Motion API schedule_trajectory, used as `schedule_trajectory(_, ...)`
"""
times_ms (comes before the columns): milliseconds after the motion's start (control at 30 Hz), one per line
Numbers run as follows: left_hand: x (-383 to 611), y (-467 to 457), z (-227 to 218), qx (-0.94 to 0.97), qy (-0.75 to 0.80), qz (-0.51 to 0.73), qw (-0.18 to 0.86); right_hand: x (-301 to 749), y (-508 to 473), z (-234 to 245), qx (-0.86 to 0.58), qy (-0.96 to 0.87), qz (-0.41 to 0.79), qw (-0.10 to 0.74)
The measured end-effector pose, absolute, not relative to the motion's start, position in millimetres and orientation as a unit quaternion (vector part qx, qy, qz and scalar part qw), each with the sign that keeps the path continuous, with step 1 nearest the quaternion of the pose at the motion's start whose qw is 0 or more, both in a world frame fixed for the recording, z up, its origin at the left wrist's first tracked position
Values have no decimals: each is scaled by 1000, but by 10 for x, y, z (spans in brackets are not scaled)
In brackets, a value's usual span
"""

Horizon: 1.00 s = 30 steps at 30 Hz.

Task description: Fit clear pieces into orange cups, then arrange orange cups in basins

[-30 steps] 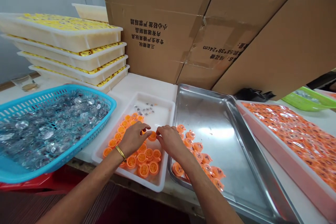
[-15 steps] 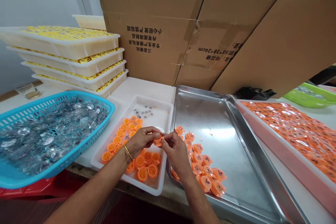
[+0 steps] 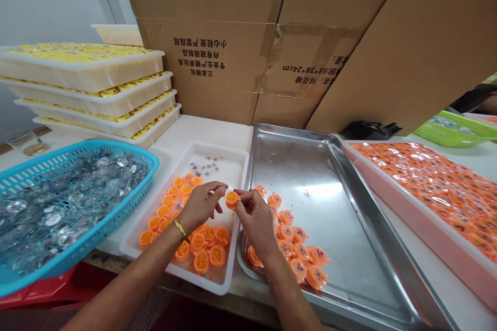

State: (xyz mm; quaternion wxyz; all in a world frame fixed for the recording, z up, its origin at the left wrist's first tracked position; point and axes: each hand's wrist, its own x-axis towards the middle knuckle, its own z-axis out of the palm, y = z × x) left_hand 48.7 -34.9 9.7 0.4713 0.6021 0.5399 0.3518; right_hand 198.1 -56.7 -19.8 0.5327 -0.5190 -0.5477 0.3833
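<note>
My right hand [image 3: 256, 217] pinches a small round orange plastic cup [image 3: 232, 199] by its side, its open face turned up and showing a patterned inside. My left hand [image 3: 204, 204] is just left of the cup, thumb and forefinger pressed together at its rim. Something small and pale shows at those fingertips, too small to name. Below the hands, a white tray [image 3: 229, 280] bears many similar orange cups [image 3: 201, 261] and a scatter of small grey pieces [image 3: 205, 168]. Orange pieces with dark printed faces [image 3: 301, 252] lie in the metal tray [image 3: 330, 248] beside my right forearm.
A blue basket [image 3: 149, 178] of clear plastic pieces stands at the left, before stacked cream trays [image 3: 128, 75] of yellow pieces. Cardboard boxes [image 3: 217, 93] wall off the back. At the right are a long tray [image 3: 427, 253] full of orange pieces and a green basket [image 3: 446, 137].
My left fingers have drawn slightly away from the cup, which both hands were touching. The cup's open face now shows more. The whole view has shifted a little.
</note>
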Motion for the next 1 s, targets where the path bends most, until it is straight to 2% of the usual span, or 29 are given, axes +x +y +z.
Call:
schedule_trajectory(300,676,-429,83,613,532,409,417,1999,-606,-132,-486,-499,468,544)
schedule_trajectory(467,578,-454,-17,547,562,382,488,1995,-626,-122,-497,-472,484,544)
schedule_trajectory(533,506,-399,-43,601,597,322,423,2001,-625,-128,-482,-453,500,559)
schedule_trajectory(633,405,-170,-53,727,625,191,210,2010,-623,-124,-442,-424,535,582)
schedule_trajectory(700,380,73,-59,752,633,139,121,2011,-625,-110,-423,-416,555,584)
schedule_trajectory(867,491,650,-147,760,640,78,76,2007,-615,-101,-417,-401,565,588)
schedule_trajectory(1000,586,764,-246,770,631,51,74,2004,-600,-133,-427,-396,552,597)
